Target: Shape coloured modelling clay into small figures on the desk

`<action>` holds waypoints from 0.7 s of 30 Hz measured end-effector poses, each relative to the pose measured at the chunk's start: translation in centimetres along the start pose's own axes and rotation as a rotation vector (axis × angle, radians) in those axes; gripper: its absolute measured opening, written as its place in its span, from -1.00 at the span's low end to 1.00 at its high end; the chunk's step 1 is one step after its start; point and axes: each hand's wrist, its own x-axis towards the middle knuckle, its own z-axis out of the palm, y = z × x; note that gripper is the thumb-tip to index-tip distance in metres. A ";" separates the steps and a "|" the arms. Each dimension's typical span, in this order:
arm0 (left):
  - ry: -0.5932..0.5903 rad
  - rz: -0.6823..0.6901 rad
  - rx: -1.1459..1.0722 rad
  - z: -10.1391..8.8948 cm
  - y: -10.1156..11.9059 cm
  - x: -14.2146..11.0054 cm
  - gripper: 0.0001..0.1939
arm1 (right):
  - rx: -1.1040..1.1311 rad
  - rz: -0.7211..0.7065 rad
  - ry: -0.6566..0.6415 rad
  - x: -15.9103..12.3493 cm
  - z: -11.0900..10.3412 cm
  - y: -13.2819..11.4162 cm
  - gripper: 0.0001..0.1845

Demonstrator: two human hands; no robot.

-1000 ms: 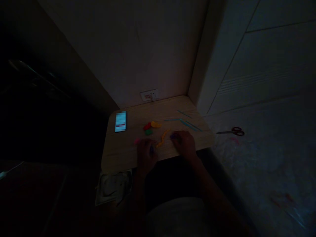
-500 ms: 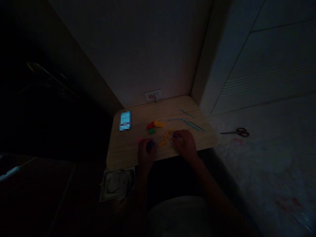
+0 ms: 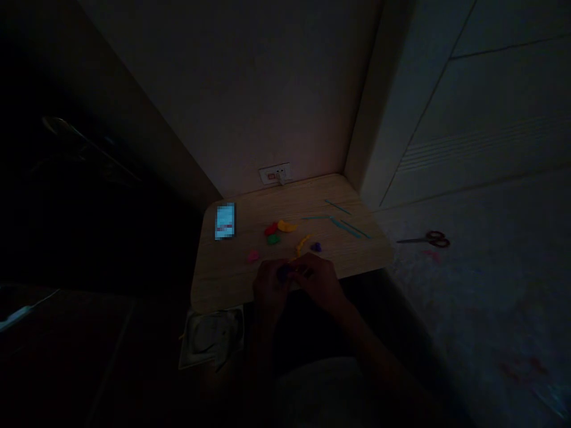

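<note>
At the near edge of a small wooden table (image 3: 236,273), my left hand (image 3: 270,285) is closed around a dark purple lump of modelling clay (image 3: 284,272). My right hand (image 3: 317,278) meets it from the right, its fingers pinched at the same lump. Just beyond my hands lies a lumpy orange clay strip (image 3: 302,244), its near end hidden by my fingers. Small purple clay pieces (image 3: 316,246) sit to its right. A pink clay piece (image 3: 253,255) is left of my hands. Farther back are red (image 3: 271,228), green (image 3: 273,239) and yellow-orange clay pieces (image 3: 286,226).
A lit phone (image 3: 225,221) lies at the table's left. Several thin blue-green tools (image 3: 345,227) lie at the right. Scissors (image 3: 430,239) are on the floor to the right. A tray (image 3: 212,336) stands below the table's left front. A wall socket (image 3: 275,174) holds a plug.
My right hand has let go of the small purple pieces on the table and moved left to the lump in my left hand. My left hand has shifted slightly right and nearer.
</note>
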 end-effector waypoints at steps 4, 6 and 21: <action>-0.035 0.077 -0.002 -0.1 0.9 0.2 -0.75 | 0.126 0.027 0.060 -0.2 -0.2 0.7 -0.89; -0.036 0.075 -0.028 -0.2 1.2 0.2 -0.76 | 0.171 0.060 0.079 -0.4 -0.3 0.8 -0.90; 0.185 -0.250 -0.298 0.1 1.8 -0.2 -0.81 | 0.167 0.152 0.504 0.5 -3.0 1.3 -0.88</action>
